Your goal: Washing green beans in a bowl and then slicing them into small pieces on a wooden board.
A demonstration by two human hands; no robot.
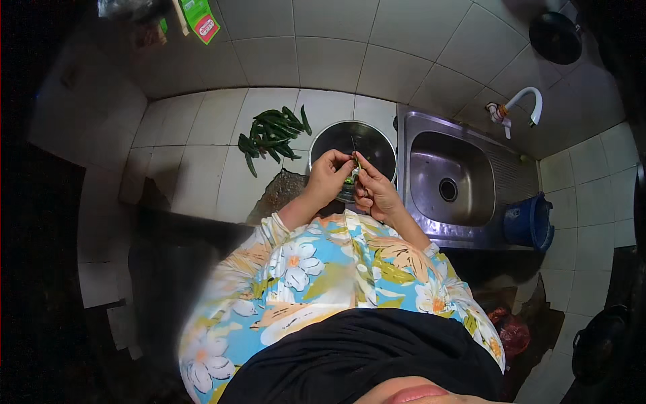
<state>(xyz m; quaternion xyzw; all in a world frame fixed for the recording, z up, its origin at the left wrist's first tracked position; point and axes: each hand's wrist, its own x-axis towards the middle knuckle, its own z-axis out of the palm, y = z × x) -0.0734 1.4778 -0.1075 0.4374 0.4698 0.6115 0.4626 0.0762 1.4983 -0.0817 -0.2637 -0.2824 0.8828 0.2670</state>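
My left hand (327,177) and my right hand (376,194) meet over a round metal pot (323,134). Between their fingertips is a slim green pod (359,162), pinched from both sides. A thin dark sliver (353,143) sticks up from the fingertips; whether it is a blade or part of the pod I cannot tell. The lower fingers of my right hand are curled, and what they enclose is hidden. Bright green pieces (349,180) show below the hands, at the pot's near side. Left of the pot, a heap of long dark green pods (272,130) lies on the white tiles.
The steel sink (454,161) adjoins the pot on the right, beneath a white tap (525,96). A blue bucket (527,222) stands at its right end. The tiled counter (202,166) has a broken patch (282,194) near its front edge. A green packet (202,20) hangs at upper left.
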